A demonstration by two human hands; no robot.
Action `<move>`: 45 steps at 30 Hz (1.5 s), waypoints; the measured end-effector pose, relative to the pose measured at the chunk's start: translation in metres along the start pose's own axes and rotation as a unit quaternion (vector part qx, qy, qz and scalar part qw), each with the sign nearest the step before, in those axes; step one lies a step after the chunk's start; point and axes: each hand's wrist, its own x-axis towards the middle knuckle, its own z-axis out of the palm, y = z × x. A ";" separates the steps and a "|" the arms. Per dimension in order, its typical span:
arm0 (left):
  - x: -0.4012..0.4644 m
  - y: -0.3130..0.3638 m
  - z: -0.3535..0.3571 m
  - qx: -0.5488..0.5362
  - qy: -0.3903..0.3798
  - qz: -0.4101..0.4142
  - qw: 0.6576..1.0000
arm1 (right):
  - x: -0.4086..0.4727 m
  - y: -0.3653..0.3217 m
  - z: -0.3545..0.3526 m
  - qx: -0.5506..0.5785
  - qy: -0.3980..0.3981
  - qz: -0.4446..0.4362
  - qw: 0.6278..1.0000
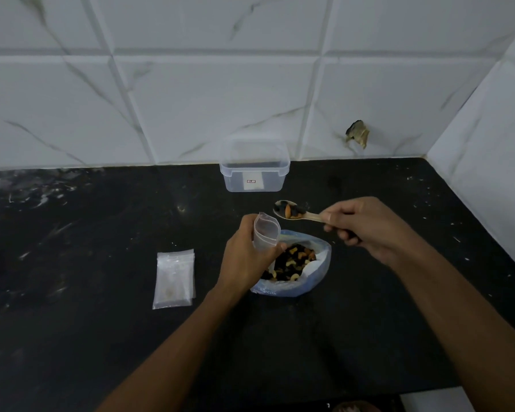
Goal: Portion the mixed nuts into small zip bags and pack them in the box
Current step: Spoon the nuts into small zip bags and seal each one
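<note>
Right hand (366,227) grips loaded spoon (294,212), bowl just right of the zip bag (266,234) mouth; left hand (247,257) grips that upright bag.

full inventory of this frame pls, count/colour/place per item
small zip bag: 1, clear, held open above the nut bag
spoon: 1, pale, loaded with nuts, just right of the zip bag's mouth
bag of mixed nuts: 1, blue-white, open, counter centre
stack of zip bags: count unclear, clear, flat, left of the nut bag
plastic box: 1, clear, lidless, by the wall
counter: 1, black
left hand: grips the zip bag
right hand: holds the spoon handle
</note>
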 end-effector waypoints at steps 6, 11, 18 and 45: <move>0.009 0.006 0.013 0.024 0.029 -0.012 0.999 | -0.015 -0.002 0.038 -0.286 0.096 -0.194 0.933; 0.009 0.009 0.017 -0.028 0.032 -0.021 0.999 | -0.029 0.013 0.065 -0.447 0.178 -0.362 0.799; 0.007 0.003 0.011 -0.048 0.045 -0.028 0.997 | -0.022 0.013 0.042 -0.332 0.189 -0.358 0.852; -0.010 -0.010 -0.008 -0.080 -0.004 -0.022 0.997 | 0.046 0.095 0.085 -0.234 0.019 -0.017 0.972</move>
